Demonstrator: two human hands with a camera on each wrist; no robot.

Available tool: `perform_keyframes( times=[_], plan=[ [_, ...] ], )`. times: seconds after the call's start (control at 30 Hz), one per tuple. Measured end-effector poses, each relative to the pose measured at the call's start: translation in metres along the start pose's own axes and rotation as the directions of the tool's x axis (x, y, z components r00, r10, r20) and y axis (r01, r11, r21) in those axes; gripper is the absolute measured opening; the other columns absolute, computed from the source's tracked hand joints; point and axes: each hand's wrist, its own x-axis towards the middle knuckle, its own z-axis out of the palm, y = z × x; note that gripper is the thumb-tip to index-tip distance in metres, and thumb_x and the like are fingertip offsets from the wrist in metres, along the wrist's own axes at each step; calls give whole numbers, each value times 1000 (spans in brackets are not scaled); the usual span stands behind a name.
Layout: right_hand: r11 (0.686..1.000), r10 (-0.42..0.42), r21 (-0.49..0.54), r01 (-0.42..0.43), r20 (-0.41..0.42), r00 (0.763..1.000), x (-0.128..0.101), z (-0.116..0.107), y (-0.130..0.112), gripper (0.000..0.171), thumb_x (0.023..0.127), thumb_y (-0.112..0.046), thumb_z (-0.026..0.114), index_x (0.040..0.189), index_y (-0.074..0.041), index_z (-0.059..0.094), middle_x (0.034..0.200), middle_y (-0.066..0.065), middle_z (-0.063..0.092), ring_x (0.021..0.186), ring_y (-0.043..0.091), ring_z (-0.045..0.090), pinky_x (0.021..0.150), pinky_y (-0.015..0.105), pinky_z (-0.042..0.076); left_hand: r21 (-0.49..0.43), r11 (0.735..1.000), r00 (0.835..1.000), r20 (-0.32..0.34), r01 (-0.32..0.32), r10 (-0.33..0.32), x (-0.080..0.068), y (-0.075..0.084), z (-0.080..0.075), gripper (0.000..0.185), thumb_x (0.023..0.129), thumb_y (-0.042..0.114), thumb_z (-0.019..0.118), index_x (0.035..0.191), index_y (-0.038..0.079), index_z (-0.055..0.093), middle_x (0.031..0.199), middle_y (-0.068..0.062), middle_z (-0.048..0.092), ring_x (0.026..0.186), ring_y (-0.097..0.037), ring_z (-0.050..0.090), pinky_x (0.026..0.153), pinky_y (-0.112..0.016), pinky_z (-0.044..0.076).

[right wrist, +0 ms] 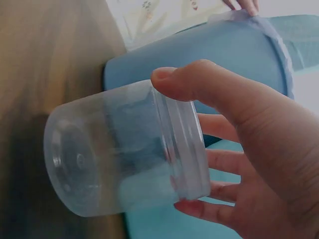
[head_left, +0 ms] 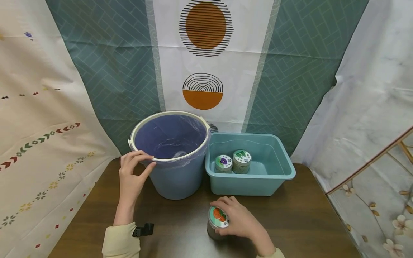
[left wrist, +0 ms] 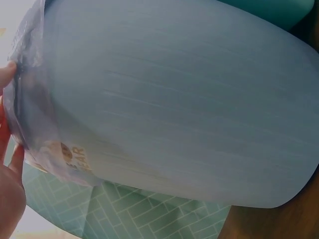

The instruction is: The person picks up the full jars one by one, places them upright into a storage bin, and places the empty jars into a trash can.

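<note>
My right hand (head_left: 237, 218) grips a clear plastic jar (right wrist: 119, 154) round its lid end, thumb on one side and fingers on the other. The jar's lid (head_left: 219, 216) carries a green label with orange fruit. In the head view it stands upright over the table's front middle. At the back left is a blue trash bin (head_left: 175, 182) with a cream rim and a clear liner bag (left wrist: 32, 99). My left hand (head_left: 132, 172) pinches the bin's rim at its near left, fingertips on top and thumb just below.
A teal plastic basin (head_left: 248, 184) stands right of the bin. Inside it sit two jars, one with a purple-pictured lid (head_left: 223, 162) and one with a green-leaf lid (head_left: 242, 156). Patterned cloths hang behind and beside the brown wooden table (head_left: 306, 215).
</note>
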Motion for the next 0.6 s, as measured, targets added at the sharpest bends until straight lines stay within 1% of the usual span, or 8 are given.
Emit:
perform_keyframes(
  times=[0.13,0.27,0.37,0.5,0.6],
  plan=[
    [1000,-22,-13,22,28,999,6,-16,-9,69,72,-43,82,134,-27,57,125,-6,58,104,11,46,79,25,51,13,1000,1000,-1,-2,2,0,-1,0,33,64,-16,81,91,2,74,99,-19,64,108,-8,46,100,-20,29],
    [998,-54,-39,56,47,997,12,-35,-18,70,72,-44,82,135,-28,56,126,-8,58,105,10,46,80,24,51,19,1000,1000,-4,-3,3,1,0,-1,32,65,-16,81,91,1,74,98,-19,64,106,-11,48,100,-19,29],
    [995,-79,-59,82,56,995,16,-51,-26,71,73,-45,83,136,-28,56,128,-9,57,107,10,47,82,23,51,22,1000,1000,-7,-3,3,2,3,-1,32,65,-16,81,90,1,74,98,-19,64,105,-18,49,100,-19,29],
    [989,-124,-77,129,76,989,23,-72,-35,70,73,-43,83,136,-28,56,128,-8,57,109,10,48,83,23,52,17,1000,1000,-10,-2,2,5,16,-1,30,66,-17,80,90,-1,73,98,-21,64,103,-28,49,101,-19,29],
    [982,-165,-76,173,100,981,27,-88,-40,68,75,-41,83,136,-28,55,129,-8,56,111,11,48,85,24,52,9,1000,1000,-9,4,-4,7,24,-2,28,67,-17,79,90,-2,73,98,-21,64,103,-29,49,100,-18,29]
  ],
)
